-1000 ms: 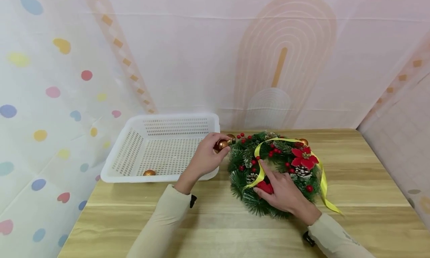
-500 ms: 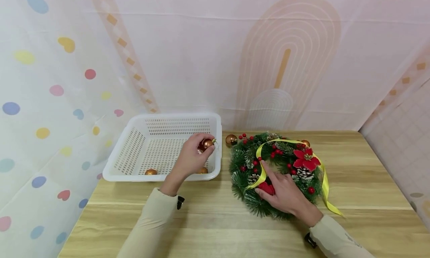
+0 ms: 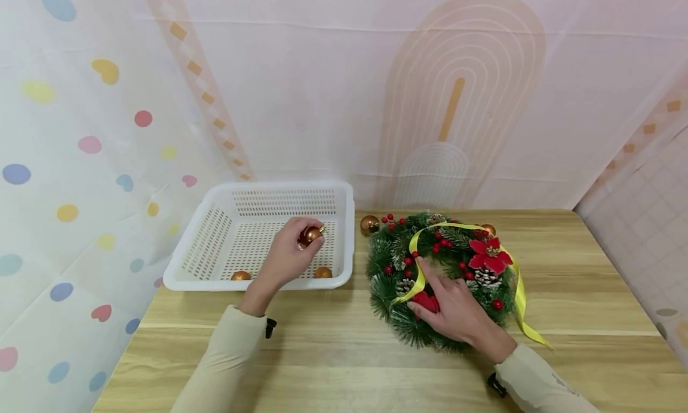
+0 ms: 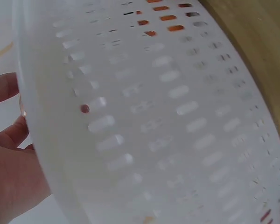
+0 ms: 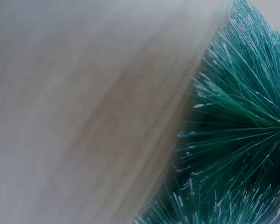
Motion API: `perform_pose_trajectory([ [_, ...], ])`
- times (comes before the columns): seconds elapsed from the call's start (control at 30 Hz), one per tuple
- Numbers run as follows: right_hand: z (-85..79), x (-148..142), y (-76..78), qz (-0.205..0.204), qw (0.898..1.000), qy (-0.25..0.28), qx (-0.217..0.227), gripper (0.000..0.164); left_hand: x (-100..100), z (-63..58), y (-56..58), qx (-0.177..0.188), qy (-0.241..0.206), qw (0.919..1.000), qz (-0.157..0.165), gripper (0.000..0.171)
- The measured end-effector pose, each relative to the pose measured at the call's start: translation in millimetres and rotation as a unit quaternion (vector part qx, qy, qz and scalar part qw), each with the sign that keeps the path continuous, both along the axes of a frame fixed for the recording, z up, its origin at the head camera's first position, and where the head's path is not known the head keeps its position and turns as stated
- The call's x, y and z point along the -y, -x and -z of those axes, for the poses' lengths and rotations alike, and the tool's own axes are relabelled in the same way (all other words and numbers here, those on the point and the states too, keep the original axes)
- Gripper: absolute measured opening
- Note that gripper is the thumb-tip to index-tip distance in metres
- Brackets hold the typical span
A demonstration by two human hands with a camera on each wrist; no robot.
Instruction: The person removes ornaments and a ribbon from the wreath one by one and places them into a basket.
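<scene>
Over the white plastic basket (image 3: 177, 279), my left hand (image 3: 287, 255) grips a shiny copper-coloured bauble (image 3: 312, 236), its gold cap pointing right. In the left wrist view the basket's slotted wall hides most of the bauble and part of the hand (image 4: 14, 172). My right hand (image 3: 454, 305) rests on a green Christmas wreath (image 3: 400, 323), index finger straight out at a yellow ribbon (image 3: 415, 290) and thumb over a red flower (image 3: 428, 302). Bristly green needles of the wreath (image 5: 252, 126) fill the right side of the right wrist view.
Two more baubles lie in the basket, one front left (image 3: 240, 276) and one front right (image 3: 323, 273). Another bauble (image 3: 369, 224) sits between basket and wreath. A red poinsettia (image 3: 490, 255), pine cones and red berries decorate the wreath. The wooden table (image 3: 344, 365) meets a patterned backdrop.
My left hand has moved left with the bauble, from beside the wreath to over the basket. The bauble at the wreath's left is uncovered. The right hand stays on the wreath.
</scene>
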State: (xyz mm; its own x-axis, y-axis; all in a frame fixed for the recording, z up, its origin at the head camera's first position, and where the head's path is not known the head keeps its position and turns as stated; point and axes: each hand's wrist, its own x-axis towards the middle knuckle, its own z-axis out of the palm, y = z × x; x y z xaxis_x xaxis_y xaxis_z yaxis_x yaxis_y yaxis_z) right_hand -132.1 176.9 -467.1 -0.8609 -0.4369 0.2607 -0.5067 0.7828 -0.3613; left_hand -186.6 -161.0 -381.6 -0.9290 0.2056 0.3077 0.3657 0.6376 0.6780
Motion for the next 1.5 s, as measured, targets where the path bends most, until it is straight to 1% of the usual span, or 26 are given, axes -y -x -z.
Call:
perform_pose_trajectory([
  [0.23,0.0,-0.3,-0.7,0.004,1.0,-0.001,0.005,0.088,5.9,4.8,0.2,0.009,0.003,1.0,-0.002,0.026],
  [0.47,0.4,0.1,-0.2,0.001,1.0,-0.001,0.002,0.088,8.1,5.2,-0.3,0.019,-0.002,0.9998,-0.002,0.029],
  [0.77,1.7,-0.6,-1.2,-0.001,1.0,-0.001,-0.004,0.088,8.1,6.6,-0.7,0.021,0.002,0.9998,-0.003,0.028],
  [1.23,-0.4,-2.9,1.9,-0.001,1.0,-0.004,-0.005,0.088,8.5,11.1,5.3,0.029,0.011,0.9995,0.008,0.029],
  [1.4,-1.6,-0.8,1.7,-0.004,1.0,-0.002,0.007,0.088,10.5,10.7,3.8,0.031,0.016,0.9994,0.006,0.028],
  [1.5,-1.9,-2.2,1.5,-0.001,1.0,-0.005,0.016,0.088,9.7,12.1,5.0,0.03,0.019,0.9993,0.012,0.028],
])
